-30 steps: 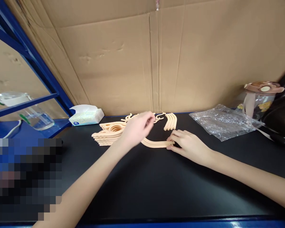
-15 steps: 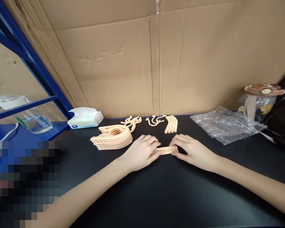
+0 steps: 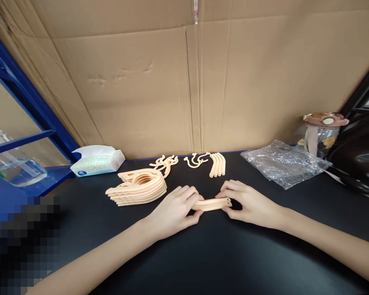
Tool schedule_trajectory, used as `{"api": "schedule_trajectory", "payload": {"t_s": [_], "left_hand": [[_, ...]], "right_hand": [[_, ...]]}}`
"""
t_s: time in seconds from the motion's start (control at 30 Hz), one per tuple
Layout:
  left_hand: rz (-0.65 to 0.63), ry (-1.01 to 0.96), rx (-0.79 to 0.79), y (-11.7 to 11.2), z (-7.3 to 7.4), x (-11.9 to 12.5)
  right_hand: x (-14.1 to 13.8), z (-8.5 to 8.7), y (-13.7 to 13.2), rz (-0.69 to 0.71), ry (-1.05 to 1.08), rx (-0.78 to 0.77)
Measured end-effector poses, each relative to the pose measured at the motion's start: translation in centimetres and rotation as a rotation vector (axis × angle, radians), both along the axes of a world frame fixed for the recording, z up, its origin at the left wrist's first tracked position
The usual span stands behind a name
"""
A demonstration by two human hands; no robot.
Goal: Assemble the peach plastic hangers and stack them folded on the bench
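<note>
Both hands hold one curved peach plastic hanger arm [image 3: 212, 203] just above the black tabletop [image 3: 203, 254]. My left hand [image 3: 175, 209] grips its left end with curled fingers. My right hand [image 3: 249, 203] pinches its right end. Behind my left hand lies a stack of peach hanger bodies [image 3: 138, 187]. Further back lie loose peach hooks [image 3: 166, 162], more hooks [image 3: 196, 159] and a row of curved arms [image 3: 217, 164].
A tissue pack [image 3: 96, 160] sits at the back left by a blue shelf frame [image 3: 33, 110]. A crumpled clear plastic bag [image 3: 283, 162], a lidded jar [image 3: 322, 133] and a dark bag [image 3: 359, 155] are at the right. A cardboard wall [image 3: 184, 82] closes the back.
My left hand came back from the hooks at the rear and took the left end of the curved arm. Both hands drew it nearer and lifted it slightly.
</note>
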State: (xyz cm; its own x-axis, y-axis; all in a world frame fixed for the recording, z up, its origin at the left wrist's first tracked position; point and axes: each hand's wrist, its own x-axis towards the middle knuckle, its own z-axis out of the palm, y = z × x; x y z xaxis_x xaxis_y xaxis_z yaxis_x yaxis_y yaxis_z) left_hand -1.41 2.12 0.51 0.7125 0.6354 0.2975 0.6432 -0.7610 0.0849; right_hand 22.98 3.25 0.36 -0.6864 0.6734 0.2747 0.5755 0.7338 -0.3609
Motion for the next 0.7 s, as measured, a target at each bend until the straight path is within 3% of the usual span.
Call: {"api": "schedule_trajectory", "payload": {"t_s": [0.13, 0.27, 0.5, 0.7], "left_hand": [[0.034, -0.046, -0.001, -0.04, -0.28, 0.02], [0.001, -0.052, 0.115, -0.2, -0.54, 0.02], [-0.036, -0.052, 0.145, -0.08, -0.94, -0.04], [-0.079, -0.019, 0.167, -0.29, -0.88, -0.04]], "right_hand": [[0.05, -0.08, 0.02, 0.0, 0.013, -0.024], [0.27, -0.27, 0.0, 0.011, 0.008, -0.043], [0.55, -0.44, -0.06, 0.038, -0.101, 0.086], [0.54, -0.87, 0.12, 0.014, -0.069, 0.12]]}}
